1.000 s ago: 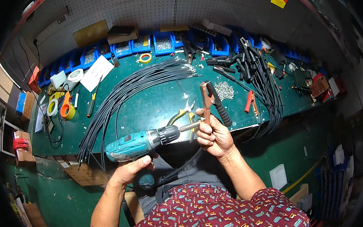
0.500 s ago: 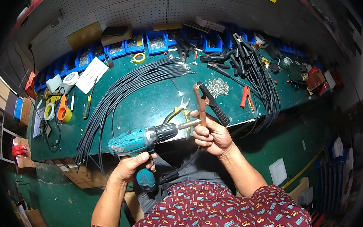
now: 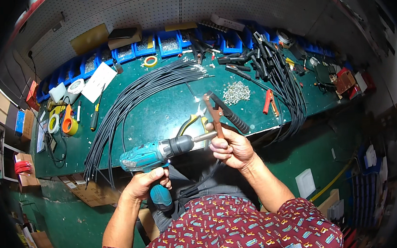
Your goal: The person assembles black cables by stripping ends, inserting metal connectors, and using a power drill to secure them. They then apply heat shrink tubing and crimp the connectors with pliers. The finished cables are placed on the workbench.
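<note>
My left hand (image 3: 149,183) is wrapped round the handle of a teal cordless drill (image 3: 141,157), whose black chuck points right. A silver socket bit (image 3: 204,136) sticks out of the chuck and reaches the clamp in my other hand. My right hand (image 3: 230,145) grips a copper-coloured clamp (image 3: 216,118) with a black ribbed handle (image 3: 235,120), held upright above the bench's front edge. Whether the bit sits on a fastener is hidden by the fingers. Just behind the bit, pliers with yellow-and-black handles (image 3: 188,125) lie on the bench.
A bundle of black cables (image 3: 113,112) curves across the green bench (image 3: 156,120). Small metal fasteners (image 3: 236,92) are heaped right of centre, beside a red clamp (image 3: 267,102). More cables with black handles (image 3: 278,75) lie at right. Blue bins (image 3: 170,47) line the back; an orange tape dispenser (image 3: 70,125) stands left.
The clamp in my right hand has tilted and shifted slightly left. The drill stays nearly in place, its bit still at the clamp.
</note>
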Demonstrator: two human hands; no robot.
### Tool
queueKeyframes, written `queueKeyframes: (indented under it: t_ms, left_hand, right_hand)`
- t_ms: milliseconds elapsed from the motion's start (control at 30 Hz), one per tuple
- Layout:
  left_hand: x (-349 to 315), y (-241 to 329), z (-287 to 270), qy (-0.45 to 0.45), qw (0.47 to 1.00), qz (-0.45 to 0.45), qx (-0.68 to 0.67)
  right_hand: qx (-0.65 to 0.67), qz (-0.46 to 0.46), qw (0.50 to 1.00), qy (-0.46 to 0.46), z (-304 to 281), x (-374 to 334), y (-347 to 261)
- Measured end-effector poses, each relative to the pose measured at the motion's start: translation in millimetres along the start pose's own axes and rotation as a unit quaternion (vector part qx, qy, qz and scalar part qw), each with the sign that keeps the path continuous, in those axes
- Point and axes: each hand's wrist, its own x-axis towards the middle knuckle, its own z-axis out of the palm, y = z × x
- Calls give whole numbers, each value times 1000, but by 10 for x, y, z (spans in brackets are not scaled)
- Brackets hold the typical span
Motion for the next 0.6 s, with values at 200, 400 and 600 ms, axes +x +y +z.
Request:
queueKeyframes:
  t_ms: [200, 400, 600]
  left_hand:
    - [-15, -15, -17, 0, 1000, -1, 14]
    - [-15, -61, -20, 10, 1000, -6, -13]
    - [-31, -98, 43, 10, 999, 4, -35]
  right_hand:
    - [-2, 0, 1000, 11, 9, 9, 24]
    - [-12, -25, 1000, 2, 34, -1, 46]
    - [-16, -51, 999, 1, 95, -9, 67]
